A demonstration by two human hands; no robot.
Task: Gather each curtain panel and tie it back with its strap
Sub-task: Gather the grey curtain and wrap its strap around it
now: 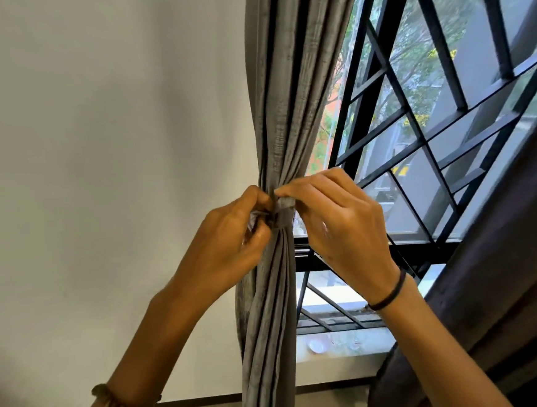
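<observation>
Beside a white wall (pixel 93 120) and a black-grilled window (pixel 417 146), the grey curtain panel (pixel 290 89) is bunched. Its strap (pixel 286 216) is pinched at the waist by the left hand (pixel 228 238) and right hand (pixel 343 226), fingers (pixel 301 186) curled.

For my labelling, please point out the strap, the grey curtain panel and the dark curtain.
strap (pixel 285 219): head view, its wrapped front.
grey curtain panel (pixel 287 89): head view, upper folds.
dark curtain (pixel 498 281): head view, middle folds.

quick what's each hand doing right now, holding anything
Left hand: grip closed, pinching one end of the strap at the gathered grey curtain.
Right hand: grip closed, fingertips pinching the strap's upper edge.
</observation>
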